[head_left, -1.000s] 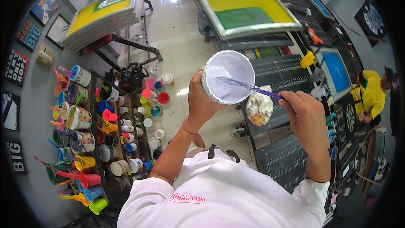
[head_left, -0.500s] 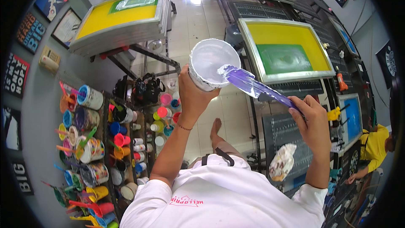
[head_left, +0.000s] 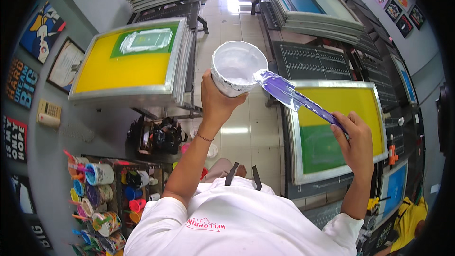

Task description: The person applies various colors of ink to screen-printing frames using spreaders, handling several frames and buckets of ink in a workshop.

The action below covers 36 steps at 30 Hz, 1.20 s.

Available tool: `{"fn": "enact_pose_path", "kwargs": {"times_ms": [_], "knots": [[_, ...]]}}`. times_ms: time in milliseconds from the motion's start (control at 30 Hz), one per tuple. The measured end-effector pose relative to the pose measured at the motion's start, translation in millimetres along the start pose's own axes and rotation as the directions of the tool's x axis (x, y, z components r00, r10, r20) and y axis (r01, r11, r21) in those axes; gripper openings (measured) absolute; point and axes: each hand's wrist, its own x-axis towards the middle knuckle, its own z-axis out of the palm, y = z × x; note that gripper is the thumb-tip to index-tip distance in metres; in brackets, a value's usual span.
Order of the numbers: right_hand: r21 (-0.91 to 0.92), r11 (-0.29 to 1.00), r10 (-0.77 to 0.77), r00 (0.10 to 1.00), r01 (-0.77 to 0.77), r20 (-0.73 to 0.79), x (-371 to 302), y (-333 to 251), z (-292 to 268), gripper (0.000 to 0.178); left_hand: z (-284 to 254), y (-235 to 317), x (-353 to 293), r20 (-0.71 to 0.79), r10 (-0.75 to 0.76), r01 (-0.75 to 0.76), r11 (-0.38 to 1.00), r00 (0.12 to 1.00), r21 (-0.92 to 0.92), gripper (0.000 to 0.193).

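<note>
My left hand [head_left: 220,102] is wrapped round a white plastic tub [head_left: 239,64], tilted so that its smeared, whitish inside shows. Its outer wall is crusted with dried ink. In my right hand [head_left: 353,135] is the handle of a purple spatula [head_left: 294,96], its blade streaked with white ink. The blade tip rests at or just beside the tub's right rim; whether they touch I cannot tell. Beneath the spatula lies a framed printing screen [head_left: 341,104], yellow with a green block. On the left, a similar screen [head_left: 125,73] carries white ink around its green area.
Shelves of ink pots [head_left: 102,173] with stirrers stand at lower left. A tiled aisle [head_left: 227,23] runs ahead between the print tables. More stacked screens [head_left: 313,7] lie at far right. A person in a yellow top [head_left: 410,223] is at the lower right edge.
I have moved forward along the aisle; the ink shelves and right-hand screen slide lower in view. The spatula blade has shifted from inside the tub's mouth to its right rim.
</note>
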Motion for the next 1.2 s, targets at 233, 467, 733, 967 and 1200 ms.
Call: {"fn": "enact_pose_path", "kwargs": {"times_ms": [233, 467, 733, 967, 1200], "knots": [[-0.022, 0.998, 0.059, 0.990, -0.062, -0.128, 132, 40, 36, 0.027, 84, -59, 154, -0.013, 0.093, -0.094, 0.985, 0.996, -0.147, 0.097], [-0.015, 0.999, -0.051, 0.986, 0.049, -0.159, 318, 31, 77, 0.028, 83, -131, 320, -0.183, 0.131, -0.145, 0.987, 0.974, -0.067, 0.098], [0.219, 0.921, -0.292, 0.942, 0.323, -0.162, 525, -9, 168, 0.029, -34, -203, 427, -0.455, 0.381, -0.247, 0.912, 0.805, 0.326, 0.109], [0.451, 0.656, -0.605, 0.779, 0.605, -0.165, 686, -59, 264, 0.030, -143, -235, 446, -0.608, 0.306, 0.119, 0.822, 0.733, 0.558, 0.109], [0.635, 0.377, -0.791, 0.591, 0.674, -0.159, 792, -109, 343, 0.031, -177, -253, 429, -0.774, 0.210, 0.396, 0.762, 0.597, 0.512, 0.105]]}}
